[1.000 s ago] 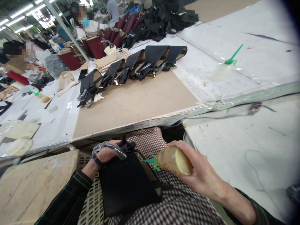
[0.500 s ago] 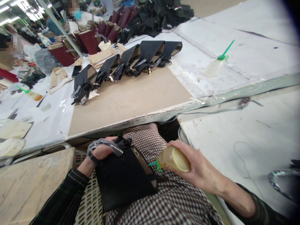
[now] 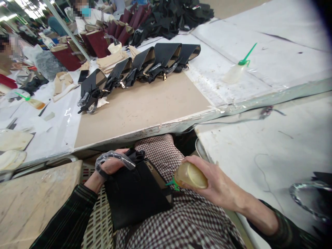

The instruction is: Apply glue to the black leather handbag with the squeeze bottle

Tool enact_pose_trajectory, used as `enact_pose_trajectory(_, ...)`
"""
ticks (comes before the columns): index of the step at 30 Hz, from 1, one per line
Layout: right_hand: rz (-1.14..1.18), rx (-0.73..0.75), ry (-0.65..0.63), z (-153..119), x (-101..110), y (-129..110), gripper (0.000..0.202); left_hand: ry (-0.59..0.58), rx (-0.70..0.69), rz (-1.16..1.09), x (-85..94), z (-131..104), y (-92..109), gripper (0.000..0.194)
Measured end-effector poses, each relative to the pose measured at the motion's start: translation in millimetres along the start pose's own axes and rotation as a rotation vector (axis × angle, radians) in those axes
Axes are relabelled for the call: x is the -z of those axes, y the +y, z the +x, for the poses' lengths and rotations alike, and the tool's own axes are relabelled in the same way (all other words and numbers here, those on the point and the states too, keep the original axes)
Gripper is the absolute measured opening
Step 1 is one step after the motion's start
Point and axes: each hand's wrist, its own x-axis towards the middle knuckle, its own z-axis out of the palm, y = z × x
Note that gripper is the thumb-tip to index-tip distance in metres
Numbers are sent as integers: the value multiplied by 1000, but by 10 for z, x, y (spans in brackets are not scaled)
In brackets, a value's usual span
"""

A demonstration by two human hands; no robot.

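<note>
On my lap lies a black handbag (image 3: 136,193) whose handle is wrapped in clear plastic. My left hand (image 3: 110,166) grips the bag at its top, by that wrapped handle. My right hand (image 3: 211,185) holds a squeeze bottle of yellowish glue (image 3: 190,175). Its green nozzle (image 3: 171,182) points at the bag's open edge.
A row of finished black handbags (image 3: 140,69) stands on the brown board (image 3: 145,107) of the table ahead. Another glue bottle (image 3: 234,71) lies on the white table to the right. Maroon bags (image 3: 95,43) and two other people sit at the far left.
The view has shifted slightly. My right hand has brought the glue bottle a little closer to the bag; my left hand keeps its grip.
</note>
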Motion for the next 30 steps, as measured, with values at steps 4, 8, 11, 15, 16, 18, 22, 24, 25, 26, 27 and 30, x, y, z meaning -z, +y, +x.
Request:
enact_pose_trajectory(4, -11, -47, -58, -29, -6, -5, 49, -4, 10, -11, -6, -34, 47, 28)
enact_pose_trajectory(8, 6, -127, -68, -24, 22, -60, 42, -18, 9, -17, -12, -55, 66, 28)
enact_pose_trajectory(11, 42, -182, 59, -13, 50, -98, 39, -15, -4, -11, -16, -61, 64, 27)
enact_pose_trajectory(15, 40, -158, 282, 5, 9, -111, 45, -15, -24, 10, -20, -57, 65, 26)
enact_pose_trajectory(16, 29, -137, 318, 15, -17, -114, 47, -14, -31, 17, -19, -54, 65, 25)
enact_pose_trajectory(18, 6, -85, 360, 47, -75, -122, 48, -13, -44, 29, -14, -46, 62, 23)
enact_pose_trajectory(22, -41, 41, 380, 125, -172, -147, 51, -20, -52, 32, -2, -38, 33, 22)
enact_pose_trajectory(24, -67, 103, 368, 153, -195, -156, 54, -19, -44, 30, -2, -42, 13, 21)
enact_pose_trajectory(25, -79, 128, 356, 160, -199, -160, 55, -18, -38, 29, -3, -45, 4, 21)
enact_pose_trajectory(26, -88, 145, 341, 161, -200, -163, 56, -18, -34, 27, -4, -48, -3, 21)
enact_pose_trajectory(27, -97, 155, 326, 156, -197, -165, 56, -19, -30, 26, -6, -51, -9, 21)
enact_pose_trajectory(30, -131, 165, 286, 105, -174, -161, 57, -27, -27, 18, -9, -59, -13, 22)
